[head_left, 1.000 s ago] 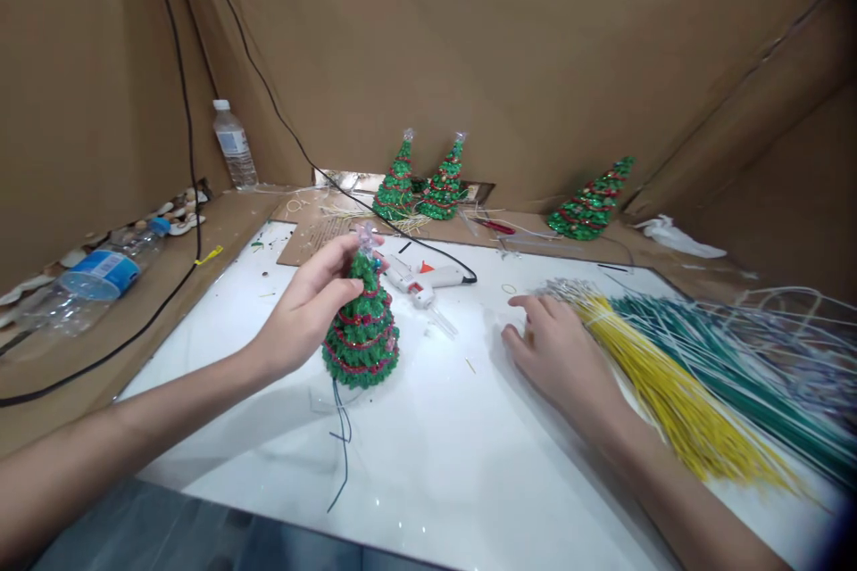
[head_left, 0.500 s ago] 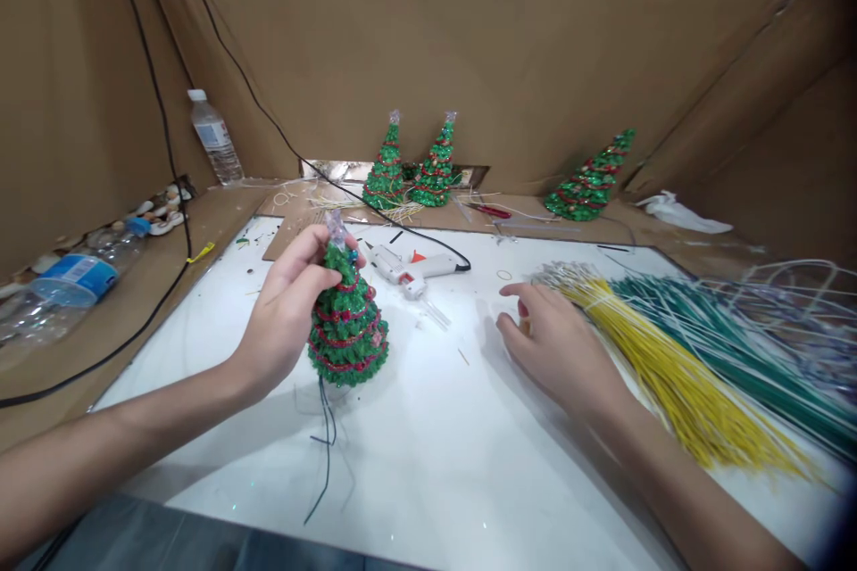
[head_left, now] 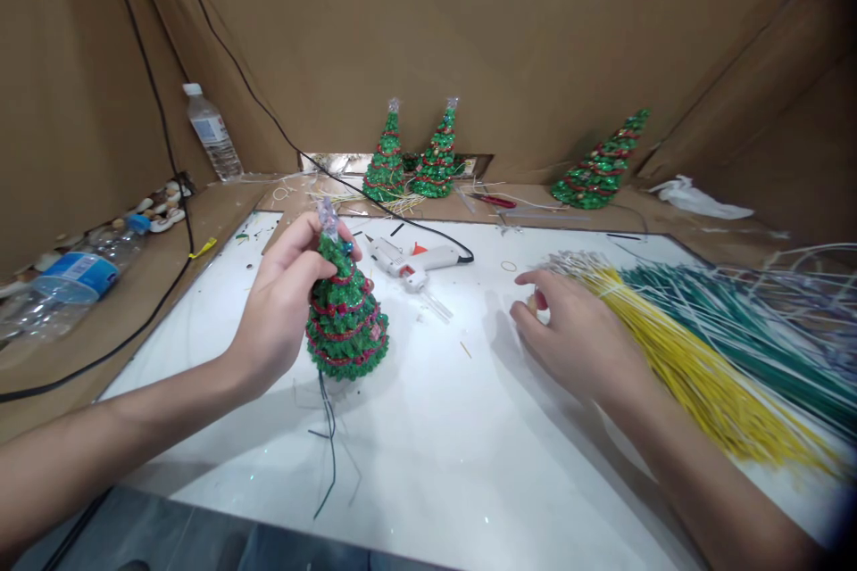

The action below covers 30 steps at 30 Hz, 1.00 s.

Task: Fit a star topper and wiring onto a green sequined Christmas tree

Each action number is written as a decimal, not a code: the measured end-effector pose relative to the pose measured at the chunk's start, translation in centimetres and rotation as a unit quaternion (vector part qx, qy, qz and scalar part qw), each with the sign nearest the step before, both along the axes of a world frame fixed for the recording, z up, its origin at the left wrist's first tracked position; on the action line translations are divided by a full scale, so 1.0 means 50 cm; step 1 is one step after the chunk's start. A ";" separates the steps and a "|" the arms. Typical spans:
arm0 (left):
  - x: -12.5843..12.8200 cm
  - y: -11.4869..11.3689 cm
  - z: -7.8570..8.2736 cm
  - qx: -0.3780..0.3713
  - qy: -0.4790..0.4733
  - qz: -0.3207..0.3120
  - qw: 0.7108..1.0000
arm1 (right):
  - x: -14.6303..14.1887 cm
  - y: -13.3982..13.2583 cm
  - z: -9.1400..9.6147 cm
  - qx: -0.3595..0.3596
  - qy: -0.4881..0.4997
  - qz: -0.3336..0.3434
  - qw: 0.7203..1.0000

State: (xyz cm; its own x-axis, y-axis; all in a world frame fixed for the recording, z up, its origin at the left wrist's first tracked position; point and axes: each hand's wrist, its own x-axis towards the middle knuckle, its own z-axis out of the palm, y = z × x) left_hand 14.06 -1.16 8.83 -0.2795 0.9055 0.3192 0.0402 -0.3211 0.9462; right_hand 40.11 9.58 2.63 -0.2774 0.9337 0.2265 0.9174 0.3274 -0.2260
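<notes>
The green tree (head_left: 349,321) is left of the glue gun (head_left: 435,260), its top pinched by the left hand (head_left: 278,294). Right of the glue gun, the right hand (head_left: 584,328) is half-curled; whether it grasps anything, I cannot tell. Two similar trees (head_left: 384,162) stand behind the glue gun.

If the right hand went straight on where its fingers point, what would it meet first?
Probably the white glue gun. A small thin ring lies close to that line, so the right hand might brush it sooner; the hand's height above the board is hard to judge.
</notes>
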 end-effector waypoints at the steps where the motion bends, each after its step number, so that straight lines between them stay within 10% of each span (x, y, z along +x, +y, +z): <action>1: 0.000 0.000 0.000 0.001 -0.002 -0.001 1.000 | 0.000 -0.001 0.002 -0.009 -0.007 -0.010 1.000; 22: -0.031 -0.005 -0.018 0.022 -0.014 -0.091 0.995 | -0.003 -0.004 0.009 -0.108 -0.126 -0.056 0.985; 27: -0.068 -0.009 -0.058 0.059 0.075 -0.092 0.991 | -0.010 -0.014 0.017 -0.054 0.052 -0.007 0.997; 30: -0.096 -0.016 -0.092 0.067 0.151 -0.106 0.981 | -0.020 -0.026 0.031 -0.080 0.268 0.027 0.960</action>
